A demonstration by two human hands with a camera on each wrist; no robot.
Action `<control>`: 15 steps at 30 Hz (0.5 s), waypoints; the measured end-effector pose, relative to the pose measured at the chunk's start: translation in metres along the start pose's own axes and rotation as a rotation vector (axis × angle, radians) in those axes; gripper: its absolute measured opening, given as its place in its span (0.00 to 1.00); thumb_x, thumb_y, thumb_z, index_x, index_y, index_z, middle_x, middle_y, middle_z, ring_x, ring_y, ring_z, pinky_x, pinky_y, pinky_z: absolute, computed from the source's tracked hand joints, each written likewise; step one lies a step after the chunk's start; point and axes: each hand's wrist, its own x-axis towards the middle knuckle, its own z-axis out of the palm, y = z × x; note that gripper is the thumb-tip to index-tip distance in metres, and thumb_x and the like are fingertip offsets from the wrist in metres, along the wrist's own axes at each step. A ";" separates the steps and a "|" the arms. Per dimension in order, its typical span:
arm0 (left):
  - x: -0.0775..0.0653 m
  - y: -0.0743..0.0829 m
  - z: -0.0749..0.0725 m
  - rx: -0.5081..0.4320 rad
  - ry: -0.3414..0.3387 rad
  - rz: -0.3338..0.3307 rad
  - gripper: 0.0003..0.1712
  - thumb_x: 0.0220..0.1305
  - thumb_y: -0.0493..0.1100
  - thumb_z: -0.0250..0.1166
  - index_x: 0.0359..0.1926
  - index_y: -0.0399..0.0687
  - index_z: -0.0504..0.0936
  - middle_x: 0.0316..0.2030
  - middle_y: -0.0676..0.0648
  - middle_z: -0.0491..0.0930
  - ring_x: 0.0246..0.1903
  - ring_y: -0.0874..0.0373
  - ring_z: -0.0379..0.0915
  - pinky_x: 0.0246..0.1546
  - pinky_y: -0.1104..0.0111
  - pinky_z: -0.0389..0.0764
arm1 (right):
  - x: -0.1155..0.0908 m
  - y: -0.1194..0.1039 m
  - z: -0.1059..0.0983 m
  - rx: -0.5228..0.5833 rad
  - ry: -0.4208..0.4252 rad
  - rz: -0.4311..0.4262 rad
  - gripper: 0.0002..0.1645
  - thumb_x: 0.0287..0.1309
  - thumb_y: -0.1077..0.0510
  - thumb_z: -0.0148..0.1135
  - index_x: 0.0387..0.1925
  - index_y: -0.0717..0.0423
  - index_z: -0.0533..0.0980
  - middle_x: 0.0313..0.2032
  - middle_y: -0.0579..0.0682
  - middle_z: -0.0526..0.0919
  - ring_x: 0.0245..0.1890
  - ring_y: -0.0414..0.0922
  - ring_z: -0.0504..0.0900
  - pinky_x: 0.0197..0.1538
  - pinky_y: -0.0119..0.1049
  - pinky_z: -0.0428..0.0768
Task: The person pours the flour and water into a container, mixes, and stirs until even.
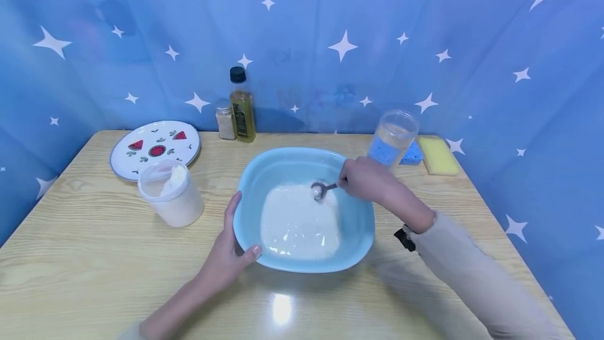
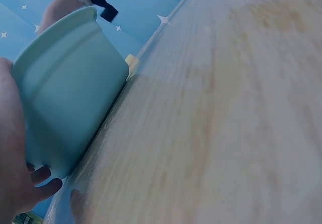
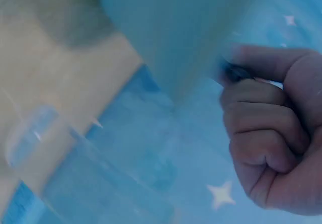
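Note:
A light-blue plastic basin (image 1: 302,157) stands on the table with a white, milky liquid (image 1: 302,222) in its bottom. My left hand (image 1: 228,256) holds the basin at its left side, thumb on the rim and fingers along the outer wall. In the left wrist view, fingertips (image 2: 48,186) reach low around the basin's side. Over the far right part of the basin, my right hand (image 1: 365,178) grips the handle of a small metal spoon (image 1: 319,190). The spoon's bowl is at the liquid, slightly blurred. In the right wrist view the fingers are curled tightly around a dark handle end.
A tub of white powder (image 1: 176,206) stands left of the basin, before a watermelon-patterned plate (image 1: 137,159). An oil bottle (image 1: 243,112) and a small jar (image 1: 225,122) stand at the back. Behind my right hand are a clear cup (image 1: 394,133), a blue sponge (image 1: 412,155) and a yellow sponge (image 1: 438,155).

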 end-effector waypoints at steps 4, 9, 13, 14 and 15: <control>0.000 0.000 0.000 0.002 0.002 -0.010 0.57 0.50 0.44 0.65 0.72 0.62 0.37 0.63 0.39 0.61 0.53 0.48 0.69 0.53 0.51 0.70 | 0.013 -0.008 0.018 0.056 0.070 -0.111 0.20 0.60 0.61 0.55 0.12 0.53 0.75 0.10 0.41 0.63 0.12 0.37 0.58 0.19 0.29 0.61; 0.000 0.000 0.001 0.001 0.001 -0.010 0.57 0.50 0.42 0.65 0.72 0.62 0.37 0.64 0.38 0.60 0.54 0.47 0.68 0.53 0.48 0.67 | 0.010 -0.020 0.027 0.206 -0.061 -0.229 0.13 0.60 0.60 0.58 0.25 0.56 0.85 0.11 0.38 0.65 0.11 0.34 0.56 0.19 0.26 0.58; 0.000 0.000 0.001 0.007 0.005 -0.017 0.57 0.49 0.42 0.65 0.72 0.62 0.37 0.65 0.38 0.59 0.55 0.45 0.67 0.53 0.49 0.67 | -0.003 -0.012 0.014 0.257 -0.273 -0.264 0.13 0.58 0.61 0.58 0.20 0.53 0.83 0.10 0.36 0.63 0.12 0.32 0.55 0.19 0.25 0.57; 0.000 0.000 0.001 0.009 0.006 -0.020 0.58 0.49 0.42 0.65 0.72 0.62 0.37 0.65 0.39 0.58 0.55 0.45 0.67 0.53 0.49 0.67 | -0.006 -0.009 0.010 0.240 -0.297 -0.268 0.14 0.56 0.61 0.58 0.18 0.52 0.82 0.09 0.36 0.63 0.12 0.32 0.56 0.19 0.25 0.57; 0.000 0.001 0.001 0.012 0.006 -0.022 0.58 0.49 0.42 0.65 0.72 0.63 0.37 0.65 0.39 0.58 0.55 0.46 0.67 0.53 0.49 0.68 | -0.008 -0.005 0.005 0.222 -0.308 -0.258 0.15 0.56 0.62 0.58 0.16 0.52 0.81 0.09 0.36 0.64 0.12 0.32 0.56 0.19 0.25 0.58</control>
